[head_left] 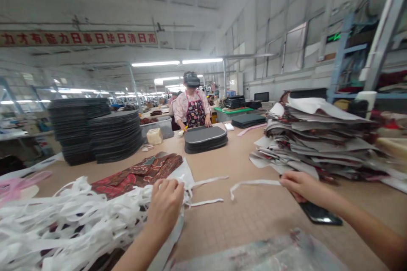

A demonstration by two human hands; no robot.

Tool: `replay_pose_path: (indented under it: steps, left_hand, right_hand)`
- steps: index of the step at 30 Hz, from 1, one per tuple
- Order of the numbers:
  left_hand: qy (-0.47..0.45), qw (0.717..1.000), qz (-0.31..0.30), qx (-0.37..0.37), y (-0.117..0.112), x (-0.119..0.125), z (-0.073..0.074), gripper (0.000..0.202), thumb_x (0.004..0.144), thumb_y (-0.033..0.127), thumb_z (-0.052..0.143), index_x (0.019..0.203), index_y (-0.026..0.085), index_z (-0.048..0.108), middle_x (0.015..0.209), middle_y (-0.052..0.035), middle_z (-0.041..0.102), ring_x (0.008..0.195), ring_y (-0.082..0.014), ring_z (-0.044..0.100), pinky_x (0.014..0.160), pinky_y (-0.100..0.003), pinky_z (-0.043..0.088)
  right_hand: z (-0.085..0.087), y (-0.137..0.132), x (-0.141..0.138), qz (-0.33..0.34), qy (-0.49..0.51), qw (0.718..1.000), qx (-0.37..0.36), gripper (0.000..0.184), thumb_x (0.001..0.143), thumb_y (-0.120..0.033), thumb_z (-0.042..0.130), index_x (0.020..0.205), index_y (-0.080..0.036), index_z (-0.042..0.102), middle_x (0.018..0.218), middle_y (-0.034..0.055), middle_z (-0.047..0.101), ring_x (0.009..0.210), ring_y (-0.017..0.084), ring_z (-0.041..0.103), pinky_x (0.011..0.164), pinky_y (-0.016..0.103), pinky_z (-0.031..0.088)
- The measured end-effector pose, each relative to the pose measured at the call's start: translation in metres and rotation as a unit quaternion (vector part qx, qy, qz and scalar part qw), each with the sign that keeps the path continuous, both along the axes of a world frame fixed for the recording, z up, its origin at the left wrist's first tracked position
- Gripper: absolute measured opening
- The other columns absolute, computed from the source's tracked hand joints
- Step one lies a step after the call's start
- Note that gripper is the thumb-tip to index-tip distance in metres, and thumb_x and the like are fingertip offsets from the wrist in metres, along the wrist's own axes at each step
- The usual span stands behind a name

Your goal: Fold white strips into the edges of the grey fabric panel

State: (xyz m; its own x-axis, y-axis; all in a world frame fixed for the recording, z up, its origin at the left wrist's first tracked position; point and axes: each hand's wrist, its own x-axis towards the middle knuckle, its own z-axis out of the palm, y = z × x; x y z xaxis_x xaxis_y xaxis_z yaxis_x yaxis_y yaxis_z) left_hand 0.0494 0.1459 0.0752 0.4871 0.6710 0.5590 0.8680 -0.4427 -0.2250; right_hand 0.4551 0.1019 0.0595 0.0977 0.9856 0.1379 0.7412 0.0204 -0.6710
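One strip point(254, 182) is pinched by the right hand point(295, 186) over the counter point(210, 226), the left hand point(167, 203) curled at the pile point(82, 211), grip unclear; strip-separating seems underway, a clean pull apparently called for next.

A broad brown tabletop point(254, 216) carried everything in reach. Across its near left spread a tangled heap of white strips point(82, 214), partly over red-brown patterned cloth point(143, 173). Farther back on that side stood tall stacks of dark flat pieces point(114, 137), with a cream block point(154, 136) just beside them. A lower grey stack point(206, 139) sat mid-table, near a small white object point(229, 126). To the right rose an uneven pile of white-backed sheets point(311, 135); nearer, a dark phone point(321, 214) lay flat, and crumpled clear plastic point(260, 258) covered part of the near side.
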Motion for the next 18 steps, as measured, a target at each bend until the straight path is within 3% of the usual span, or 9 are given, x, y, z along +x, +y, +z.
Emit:
replay_pose_path:
  steps: [3,6,8,10,11,13,15,18]
  left_hand:
    - [-0.045,0.987,-0.124,-0.091,-0.002,0.048,-0.010,0.021,0.088,0.016,0.049,0.106,0.017,0.060,0.104,-0.0095,0.059,0.097,-0.0251,0.053,0.085,-0.041,0.042]
    - [-0.093,0.949,-0.240,-0.184,-0.010,0.096,-0.020,0.057,0.080,0.017,0.062,0.132,0.017,0.041,0.134,-0.0134,0.044,0.121,-0.0254,0.041,0.101,-0.043,0.035]
    - [-0.134,0.895,-0.333,-0.265,-0.019,0.121,-0.022,0.065,0.076,0.021,0.068,0.134,0.018,0.039,0.140,-0.0139,0.037,0.128,-0.0255,0.033,0.107,-0.043,0.026]
    - [-0.180,0.826,-0.378,-0.378,-0.025,0.135,-0.022,0.041,0.075,0.027,0.068,0.114,0.019,0.058,0.121,-0.0090,0.055,0.112,-0.0223,0.048,0.106,-0.040,0.027]
    - [-0.207,0.793,-0.373,-0.436,-0.025,0.137,-0.022,0.026,0.075,0.030,0.067,0.098,0.018,0.064,0.101,-0.0050,0.062,0.096,-0.0191,0.055,0.100,-0.037,0.032]
    - [-0.261,0.747,-0.325,-0.518,-0.020,0.130,-0.020,0.021,0.072,0.036,0.066,0.075,0.015,0.064,0.068,0.0018,0.056,0.066,-0.0124,0.051,0.078,-0.029,0.042]
    - [-0.308,0.737,-0.274,-0.536,-0.008,0.110,-0.017,0.032,0.069,0.044,0.066,0.070,0.013,0.059,0.058,0.0039,0.047,0.055,-0.0095,0.042,0.057,-0.022,0.036]
    - [-0.357,0.735,-0.231,-0.528,0.006,0.068,-0.009,0.043,0.071,0.054,0.061,0.073,0.012,0.059,0.056,0.0037,0.045,0.053,-0.0090,0.040,0.053,-0.021,0.032]
  right_hand:
    - [0.013,-0.022,-0.031,0.086,-0.056,0.995,0.007,0.026,0.084,-0.038,0.037,0.067,-0.020,0.044,0.056,0.0012,0.051,0.053,0.016,0.050,0.051,0.025,0.036]
    - [0.022,-0.046,-0.061,0.156,-0.096,0.983,0.033,0.025,0.090,-0.035,0.037,0.072,-0.020,0.048,0.071,0.0019,0.056,0.066,0.016,0.052,0.060,0.026,0.036]
    - [0.025,-0.059,-0.074,0.205,-0.086,0.974,0.048,0.025,0.091,-0.035,0.038,0.074,-0.020,0.049,0.079,0.0021,0.057,0.073,0.016,0.052,0.065,0.026,0.036]
    - [0.024,-0.065,-0.077,0.219,-0.053,0.973,0.052,0.025,0.091,-0.036,0.038,0.077,-0.021,0.051,0.081,0.0022,0.056,0.075,0.016,0.052,0.067,0.026,0.037]
    - [0.023,-0.065,-0.074,0.202,-0.040,0.977,0.055,0.026,0.091,-0.037,0.037,0.076,-0.021,0.051,0.079,0.0023,0.056,0.074,0.016,0.052,0.066,0.026,0.037]
    - [0.019,-0.058,-0.058,0.141,-0.018,0.987,0.070,0.029,0.089,-0.041,0.036,0.074,-0.020,0.051,0.072,0.0024,0.054,0.070,0.017,0.051,0.064,0.027,0.037]
    - [0.011,-0.047,-0.036,0.078,0.015,0.994,0.080,0.034,0.086,-0.047,0.036,0.071,-0.020,0.049,0.067,0.0030,0.053,0.066,0.018,0.051,0.062,0.028,0.038]
    - [-0.005,-0.033,-0.004,0.017,0.076,0.995,0.066,0.041,0.079,-0.059,0.041,0.069,-0.020,0.050,0.069,0.0062,0.056,0.067,0.020,0.052,0.061,0.029,0.043]
